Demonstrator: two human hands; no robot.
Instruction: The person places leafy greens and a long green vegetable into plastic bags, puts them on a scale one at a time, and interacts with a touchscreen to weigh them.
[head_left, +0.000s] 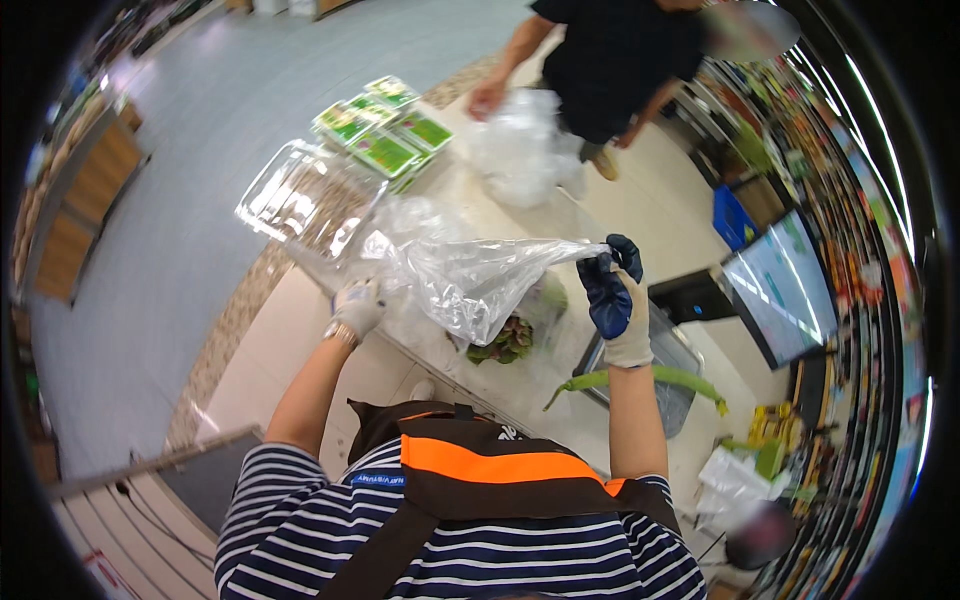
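A stretched clear plastic bag (472, 277) runs across the middle of the view. Its right end is pinched in the fingers of my right hand (616, 300), which wears a work glove with a dark blue coated palm. My left hand (358, 309), in a pale glove, is curled beside the bag's left end; whether it grips the plastic cannot be made out. Below the bag sits a reddish-green leafy vegetable (504, 342) on the table (442, 358). A paler green vegetable (551, 296), partly covered by plastic, lies near my right hand.
A long green gourd (690, 379) crosses a grey tray (675, 420) behind my right forearm. Clear clamshell boxes (315, 195) and stacked green-labelled packs (386, 150) stand at the table's far left. A person (615, 67) touches a heap of plastic bags (517, 150). A screen (784, 289) stands right.
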